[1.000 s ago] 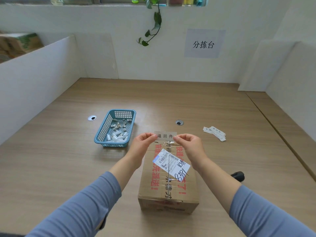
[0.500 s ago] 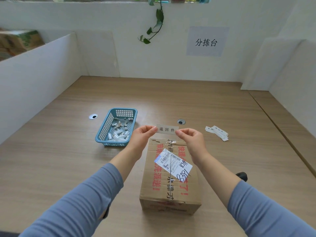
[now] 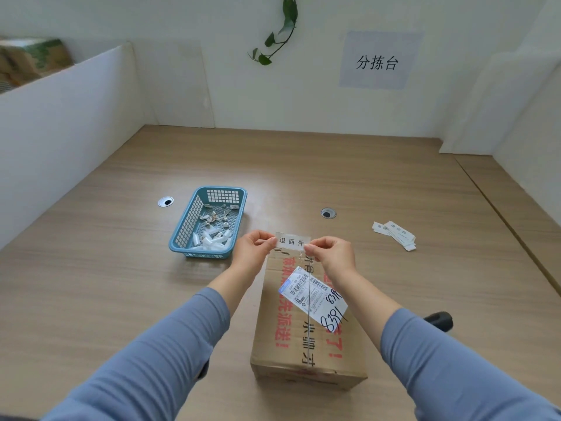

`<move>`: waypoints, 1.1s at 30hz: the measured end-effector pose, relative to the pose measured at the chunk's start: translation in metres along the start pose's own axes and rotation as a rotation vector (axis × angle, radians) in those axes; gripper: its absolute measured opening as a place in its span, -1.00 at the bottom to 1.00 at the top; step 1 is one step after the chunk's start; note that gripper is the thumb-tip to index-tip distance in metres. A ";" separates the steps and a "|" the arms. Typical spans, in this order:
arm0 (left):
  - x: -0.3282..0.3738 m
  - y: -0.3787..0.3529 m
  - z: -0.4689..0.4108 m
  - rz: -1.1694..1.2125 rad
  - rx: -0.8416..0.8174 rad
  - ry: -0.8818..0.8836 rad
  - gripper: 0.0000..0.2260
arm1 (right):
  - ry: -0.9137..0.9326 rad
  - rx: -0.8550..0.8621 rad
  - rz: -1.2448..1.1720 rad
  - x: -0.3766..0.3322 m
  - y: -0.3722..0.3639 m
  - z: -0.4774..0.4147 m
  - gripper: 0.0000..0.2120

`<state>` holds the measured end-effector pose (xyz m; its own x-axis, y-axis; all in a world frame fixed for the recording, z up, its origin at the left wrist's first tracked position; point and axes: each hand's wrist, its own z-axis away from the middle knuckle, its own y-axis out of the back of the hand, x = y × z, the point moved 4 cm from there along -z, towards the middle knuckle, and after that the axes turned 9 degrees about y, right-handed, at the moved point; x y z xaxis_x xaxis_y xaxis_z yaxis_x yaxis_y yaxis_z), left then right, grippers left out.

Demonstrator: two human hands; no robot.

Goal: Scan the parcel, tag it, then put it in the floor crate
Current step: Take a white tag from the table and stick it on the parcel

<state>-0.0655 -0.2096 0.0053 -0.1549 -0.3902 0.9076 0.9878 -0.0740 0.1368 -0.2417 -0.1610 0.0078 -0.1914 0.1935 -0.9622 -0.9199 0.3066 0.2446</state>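
Observation:
A brown cardboard parcel [image 3: 306, 335] with red print and a white shipping label [image 3: 312, 296] lies on the wooden table [image 3: 394, 183] right in front of me. Above its far edge I hold a small white tag [image 3: 292, 240] printed with black characters. My left hand [image 3: 252, 252] pinches the tag's left end and my right hand [image 3: 332, 253] pinches its right end. The tag is stretched flat between them, just over the parcel's far end.
A blue plastic basket [image 3: 209, 221] with scraps of paper and backing strips stands left of the parcel. Several spare tags [image 3: 394, 234] lie to the right. A black object [image 3: 440, 320] sits beside my right forearm. White partitions wall the table on both sides.
The view has shifted slightly. Both hands keep the tag pinched over the parcel's far end in almost the same place.

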 end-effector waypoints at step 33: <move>-0.042 -0.002 -0.063 -0.192 -0.013 0.245 -0.85 | -0.107 -0.117 0.529 0.035 -0.025 -0.054 -0.78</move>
<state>-0.0622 -0.2512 -0.0581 -0.3387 -0.5777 0.7426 0.9403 -0.1790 0.2896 -0.2436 -0.2121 -0.0381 -0.6075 0.3882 -0.6931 -0.7411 0.0372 0.6704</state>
